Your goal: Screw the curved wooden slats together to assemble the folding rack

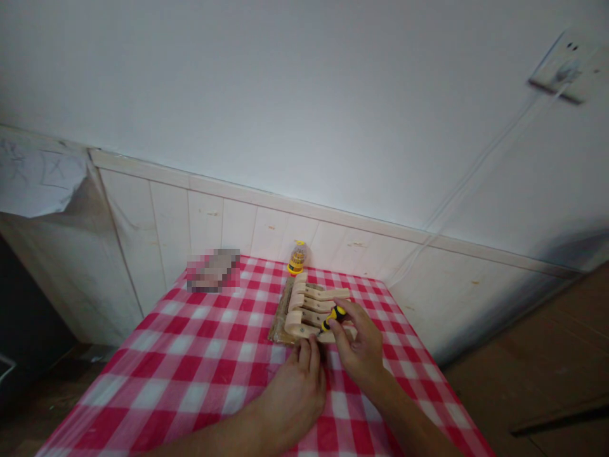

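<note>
A pale wooden rack (295, 301) with several curved arms lies on a rough brown board (281, 317). Screw heads show along its arms. My right hand (359, 343) is closed round the black-and-yellow handle of a screwdriver (333, 317). The screwdriver slants down and left, its tip at the nearest arm; whether it sits in a screw cannot be made out. My left hand (302, 387) has its fingers together, pressed on the near edge of the rack. Its fingertips are partly hidden.
A clear container with a yellow base and cap (298, 257) stands behind the rack near the wall. A blurred-out flat object (214, 270) lies at the back left of the red-and-white checked tablecloth (190, 362). White cables run from a wall socket (566, 70) at the upper right.
</note>
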Available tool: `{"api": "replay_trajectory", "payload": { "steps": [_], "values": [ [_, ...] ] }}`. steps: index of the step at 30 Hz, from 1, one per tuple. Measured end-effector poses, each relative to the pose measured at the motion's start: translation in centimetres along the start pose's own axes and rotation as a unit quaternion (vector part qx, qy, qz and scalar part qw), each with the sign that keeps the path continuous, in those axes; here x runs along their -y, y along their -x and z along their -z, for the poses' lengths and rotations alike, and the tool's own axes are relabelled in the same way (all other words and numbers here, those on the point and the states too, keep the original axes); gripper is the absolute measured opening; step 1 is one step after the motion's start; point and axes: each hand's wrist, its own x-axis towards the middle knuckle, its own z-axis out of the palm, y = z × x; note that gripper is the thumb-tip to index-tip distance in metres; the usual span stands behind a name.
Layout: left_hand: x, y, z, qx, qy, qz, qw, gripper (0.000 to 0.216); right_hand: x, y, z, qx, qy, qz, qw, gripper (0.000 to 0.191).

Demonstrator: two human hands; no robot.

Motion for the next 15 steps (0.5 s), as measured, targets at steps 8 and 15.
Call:
{"api": "replay_trajectory", "payload": {
  "steps": [8,15],
  "values": [
    [0.10,0.06,0.26,-0.022,-0.013,0.000,1.000,0.035,0.14,-0.01,0.01,-0.005,0.001,-0.002,1.000,0.030],
    [0.07,-0.03,0.09,-0.030,-0.017,-0.001,0.999,0.035,0.17,-0.04,0.01,-0.015,0.004,0.004,1.000,0.029]
  ]
}}
